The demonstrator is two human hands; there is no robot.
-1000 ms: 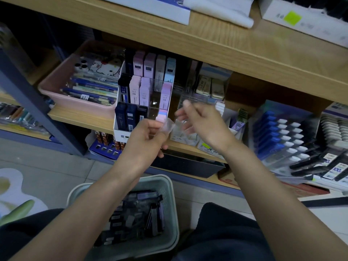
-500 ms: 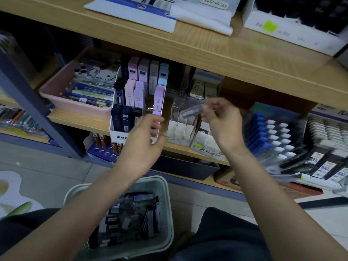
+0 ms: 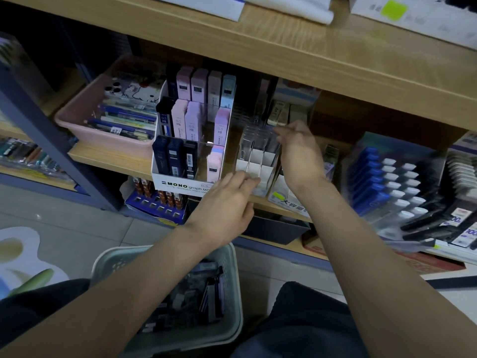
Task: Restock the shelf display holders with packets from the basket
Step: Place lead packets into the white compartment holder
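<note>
While the person crouches before the wooden shelf (image 3: 111, 157), both hands are at the clear display holder (image 3: 254, 161), which stands just right of the white MONO box (image 3: 180, 183). The right hand (image 3: 300, 156) is over the holder's top right corner with its fingers (image 3: 284, 130) bent down toward the rear compartments; motion blur hides whether they pinch a packet, so I cannot tell. The left hand (image 3: 222, 210) holds nothing, its loosely bent fingertips (image 3: 249, 178) touching the holder's lower front edge. White card dividers show inside the holder's compartments.

The grey-green basket (image 3: 236, 293) sits on the floor between the knees, under the left forearm, and holds a loose heap of dark packets (image 3: 206, 293). The MONO box carries stepped rows of upright lead cases (image 3: 178, 120): dark blue and black in front, pink, lilac and pale blue behind. Left of it, a pink tray (image 3: 103, 139) on the same shelf holds pens (image 3: 124, 120) lying flat. Below the shelf, a blue rack (image 3: 154, 205) holds small orange-brown items.
</note>
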